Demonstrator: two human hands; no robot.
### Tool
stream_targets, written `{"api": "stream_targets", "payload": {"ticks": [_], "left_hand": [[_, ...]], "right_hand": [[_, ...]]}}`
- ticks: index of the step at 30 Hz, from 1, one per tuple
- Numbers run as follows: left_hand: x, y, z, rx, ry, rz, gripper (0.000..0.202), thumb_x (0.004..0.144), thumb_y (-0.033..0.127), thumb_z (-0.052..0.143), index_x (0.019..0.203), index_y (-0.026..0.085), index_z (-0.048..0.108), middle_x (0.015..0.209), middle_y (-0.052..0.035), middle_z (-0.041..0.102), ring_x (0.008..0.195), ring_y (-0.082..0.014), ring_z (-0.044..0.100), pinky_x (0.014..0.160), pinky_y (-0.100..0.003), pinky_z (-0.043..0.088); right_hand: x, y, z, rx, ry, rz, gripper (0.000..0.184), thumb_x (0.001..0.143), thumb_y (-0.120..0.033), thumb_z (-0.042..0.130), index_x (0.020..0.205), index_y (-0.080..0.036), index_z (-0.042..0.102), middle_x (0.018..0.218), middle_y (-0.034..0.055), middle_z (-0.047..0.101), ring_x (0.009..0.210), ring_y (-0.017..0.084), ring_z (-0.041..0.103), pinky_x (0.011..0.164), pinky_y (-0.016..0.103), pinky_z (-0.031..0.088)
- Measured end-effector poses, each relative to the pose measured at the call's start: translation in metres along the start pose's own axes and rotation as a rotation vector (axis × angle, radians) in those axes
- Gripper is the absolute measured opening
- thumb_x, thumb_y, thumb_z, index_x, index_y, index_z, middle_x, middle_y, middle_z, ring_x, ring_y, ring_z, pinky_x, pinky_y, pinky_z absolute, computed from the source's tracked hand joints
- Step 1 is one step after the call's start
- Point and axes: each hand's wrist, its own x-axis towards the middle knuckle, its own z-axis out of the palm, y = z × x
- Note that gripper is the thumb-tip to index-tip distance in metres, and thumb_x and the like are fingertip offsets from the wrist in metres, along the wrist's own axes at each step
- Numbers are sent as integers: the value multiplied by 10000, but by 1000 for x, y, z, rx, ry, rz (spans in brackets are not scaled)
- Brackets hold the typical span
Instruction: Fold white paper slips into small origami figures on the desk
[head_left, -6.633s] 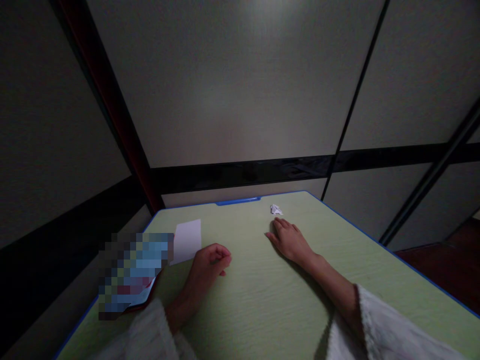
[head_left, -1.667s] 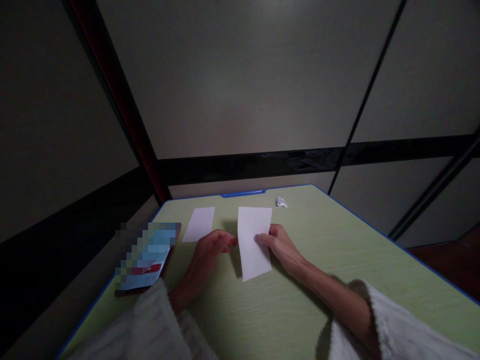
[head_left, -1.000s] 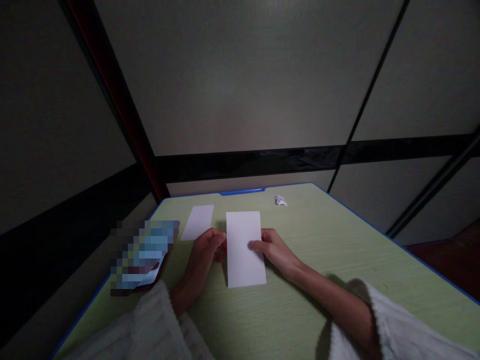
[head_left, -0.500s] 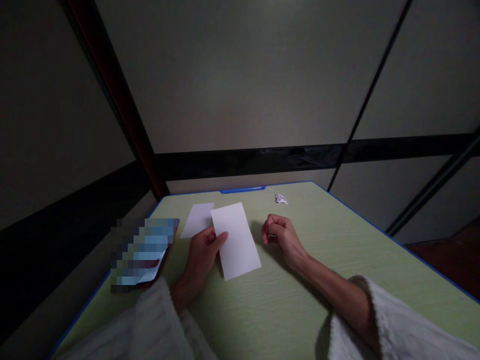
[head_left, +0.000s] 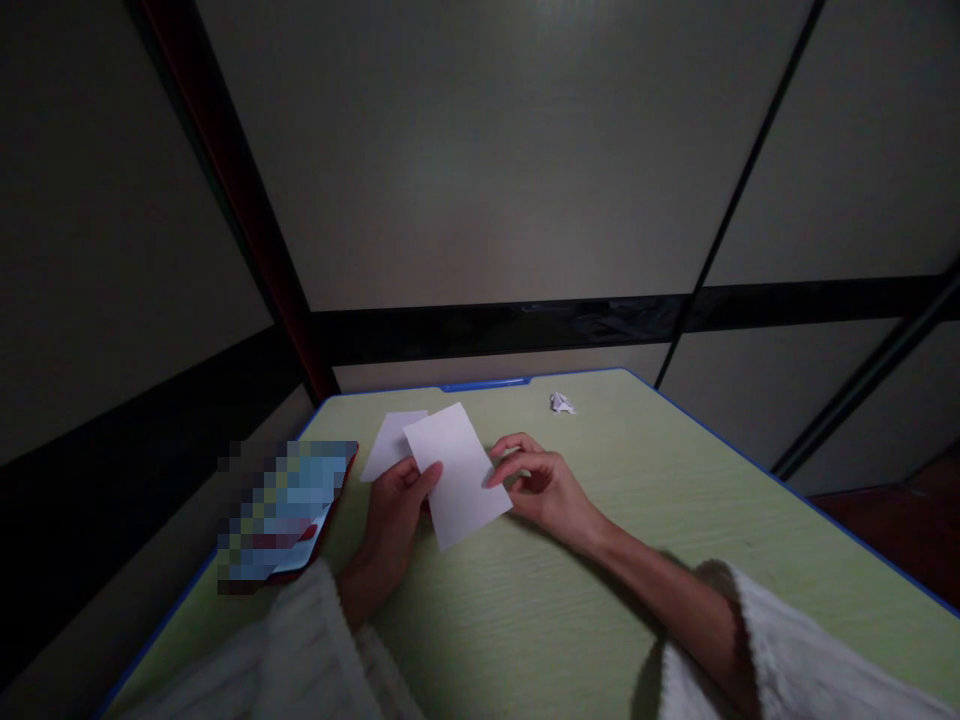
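One tablet-like device (head_left: 300,510) lies on the table (head_left: 630,600), at left. Beside it, a flat sheet (head_left: 382,445) is partly covered. The left hand (head_left: 397,495) pinches the raised sheet (head_left: 461,485) by its left long edge, thumb on top. Long axis: upper left to lower right. The right hand (head_left: 536,480), fingers parted and curled, is at the opposite long edge; fingertip contact cannot be confirmed. A folded paper (head_left: 561,403) lies beyond.

No text, label, brand, number or sign can be read anywhere here.
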Motion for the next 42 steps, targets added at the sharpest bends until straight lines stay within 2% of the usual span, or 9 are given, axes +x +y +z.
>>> {"api": "stream_targets", "payload": {"ticks": [2,4,7,11,18,24,30,39,42], "left_hand": [[-1,2,1,27,3,13,164,600,302,551,605,150,490,450,55,492,409,-89,449,386,-191,335],[-1,3,2,66,3,32,158,581,281,565,557,150,480,422,68,468,376,-74,424,359,-181,314],[-2,3,3,131,-62,48,116,568,236,559,546,142,496,399,65,485,353,-72,436,355,-180,326],[-1,0,4,138,-196,25,49,548,176,517,583,143,517,376,50,530,324,-90,471,353,-195,355],[0,-4,4,169,-263,-8,24,551,163,505,567,146,497,385,40,554,312,-90,493,345,-190,361],[-2,-8,4,178,-365,-23,24,591,159,501,595,139,513,408,32,567,323,-87,505,350,-184,364],[-3,-10,4,204,-462,-17,119,650,192,469,562,133,523,450,9,581,353,-82,517,357,-175,355],[-3,-12,3,212,-483,-33,131,654,194,446,561,137,517,495,-1,601,410,-98,555,376,-174,362],[-3,-12,2,178,-448,-59,170,661,244,458,600,118,554,545,-30,629,484,-126,584,444,-203,408]], "right_hand": [[1,1,-2,-24,10,-68,101,513,-138,670,586,-199,636,970,31,449,818,129,458,669,249,402],[2,1,-3,-20,42,-112,106,496,-135,687,553,-205,631,1018,22,454,906,143,436,807,290,350],[3,2,-3,67,111,-68,91,518,-136,673,528,-191,601,1057,18,456,974,146,420,852,301,317],[4,3,-1,231,177,83,116,539,-167,656,494,-162,549,1068,29,469,976,149,444,815,295,338],[6,3,1,318,286,178,142,505,-179,668,472,-140,535,925,26,541,810,119,508,726,250,358],[6,2,2,376,269,218,169,510,-181,662,470,-123,509,607,-31,535,533,54,459,506,188,320],[7,7,-1,337,337,260,178,532,-213,653,510,-121,502,470,-44,504,431,45,405,432,181,255],[8,8,-2,297,423,243,188,521,-223,654,504,-113,503,444,-36,510,406,44,401,413,180,260],[8,7,-2,267,430,225,190,518,-226,654,500,-112,504,438,-39,506,394,37,391,400,172,259]]}}
